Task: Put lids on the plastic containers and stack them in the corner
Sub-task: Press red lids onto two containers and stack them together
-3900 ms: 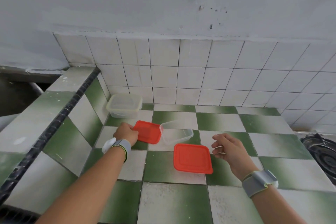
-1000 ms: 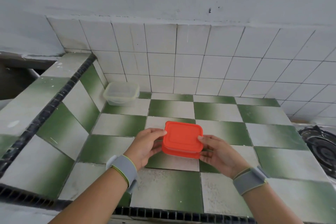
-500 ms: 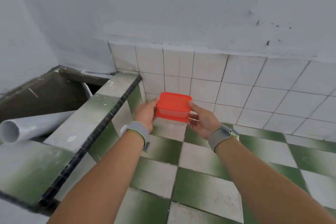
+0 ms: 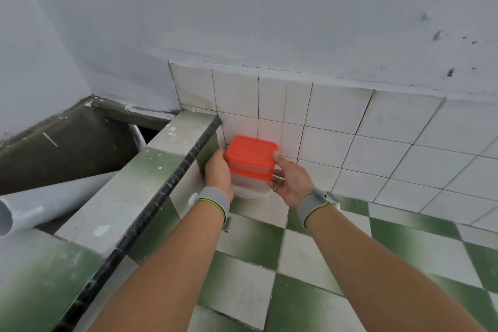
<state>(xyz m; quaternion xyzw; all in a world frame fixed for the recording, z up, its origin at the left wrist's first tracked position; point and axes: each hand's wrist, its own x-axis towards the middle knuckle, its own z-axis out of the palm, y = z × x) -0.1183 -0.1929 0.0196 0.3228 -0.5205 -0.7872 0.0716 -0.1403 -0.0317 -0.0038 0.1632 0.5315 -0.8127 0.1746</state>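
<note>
Carried from mid-counter (image 4: 310,264) into its back-left corner: red-lidded containers (image 4: 250,159) clasped between left hand (image 4: 218,173) and right hand (image 4: 291,182), stacking nearly done.

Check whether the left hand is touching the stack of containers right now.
Touching: the head view shows the left hand pressed flat against the left side of the stack of containers.

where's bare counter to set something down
Free: the checkered counter right of the stack, along the white wall tiles. Crowded: the corner, where left hand and right hand grip the red-lidded stack beside the ledge.
</note>
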